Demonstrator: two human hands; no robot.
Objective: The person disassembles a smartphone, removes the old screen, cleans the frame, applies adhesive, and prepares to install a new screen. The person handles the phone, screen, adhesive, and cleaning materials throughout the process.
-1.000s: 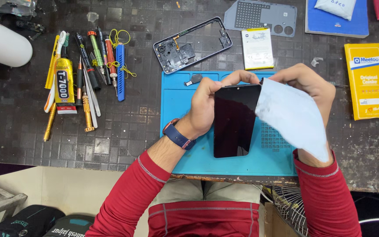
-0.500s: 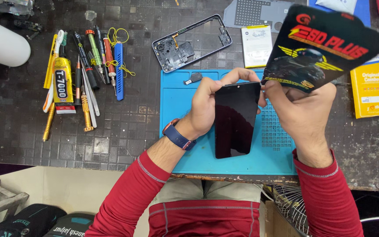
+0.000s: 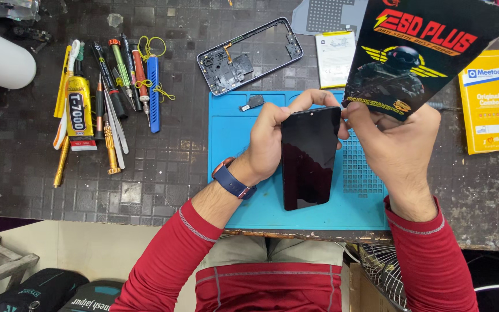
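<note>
On the far left of the bench lies a row of tools point(image 3: 111, 104) beside a tube of glue point(image 3: 79, 112), all untouched. Further right, far from me, lies the empty phone frame point(image 3: 249, 55), with a pale flat battery point(image 3: 335, 59) near it, so I judge the phone is not assembled yet. My left hand point(image 3: 270, 138) grips the black screen panel point(image 3: 310, 156) by its left edge and top, fingers closed around it, holding it just above the blue work mat point(image 3: 232, 190). My right hand point(image 3: 397, 144) pinches a black printed packet point(image 3: 428, 52) between thumb and fingers, lifted beside the panel's top right corner. At the far right lies a yellow packet point(image 3: 486, 101).
</note>
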